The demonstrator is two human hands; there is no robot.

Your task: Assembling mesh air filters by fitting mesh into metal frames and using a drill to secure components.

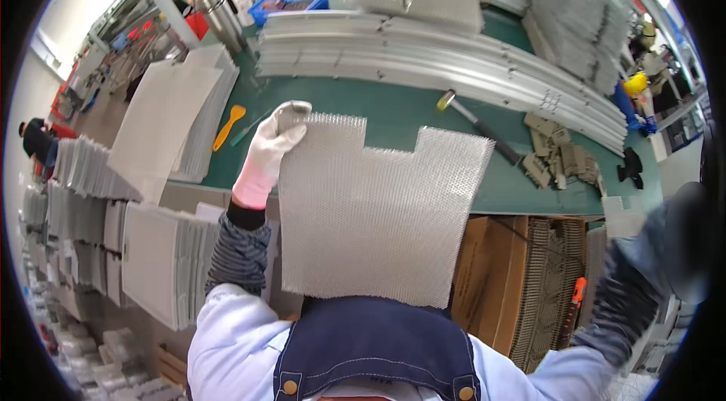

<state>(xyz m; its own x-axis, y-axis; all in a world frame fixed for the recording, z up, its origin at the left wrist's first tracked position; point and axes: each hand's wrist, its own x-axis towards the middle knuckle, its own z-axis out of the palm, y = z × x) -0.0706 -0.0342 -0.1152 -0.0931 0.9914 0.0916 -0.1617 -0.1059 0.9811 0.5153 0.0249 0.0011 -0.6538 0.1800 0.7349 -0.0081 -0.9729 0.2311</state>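
My left hand (274,145), in a white and pink glove, pinches the upper left corner of a silver metal mesh sheet (378,219). The sheet hangs tilted before my apron, with a square notch in its upper edge. Off to the right reaches my right forearm (624,299) in a dark patterned sleeve. A dark blur covers where that hand is, so its fingers cannot be made out. Close to it is a small piece of pale mesh (622,216).
On the green table (340,97) lie a hammer (484,129), beige plastic pieces (560,155), a yellow scraper (229,129) and long metal profiles (439,60). Stacked sheets (170,113) stand left. A cardboard box (491,272) and an orange cutter (578,291) are below the right edge.
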